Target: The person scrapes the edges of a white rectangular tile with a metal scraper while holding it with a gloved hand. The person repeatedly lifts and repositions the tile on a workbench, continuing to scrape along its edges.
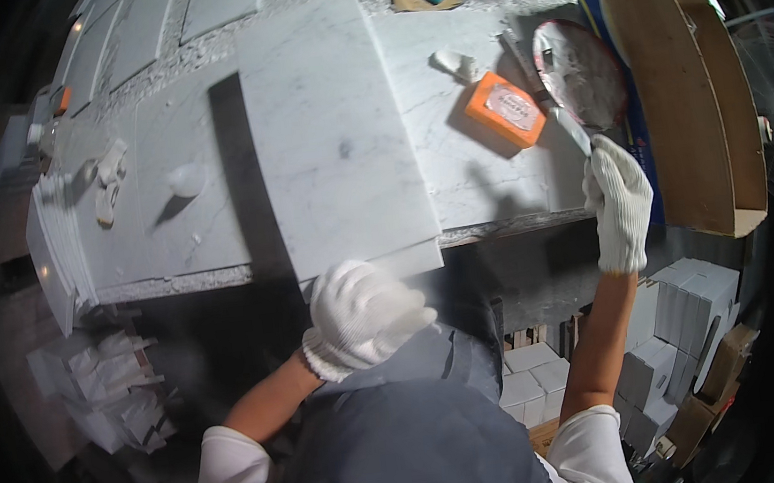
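Slim, straight tool [570, 130] in knit-gloved right hand [620, 200]

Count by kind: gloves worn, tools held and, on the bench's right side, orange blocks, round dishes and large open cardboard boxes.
White gloves, left hand and right hand: 2
Held tool: 1
Orange block: 1
Round dish: 1
Open cardboard box: 1
Total: 6

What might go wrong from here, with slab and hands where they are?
The marbled slab juts past the front edge of the bench, so the left hand there might knock or chip it. The right hand holds a slim tool near the orange box and round dish; a careless swing could bump either.
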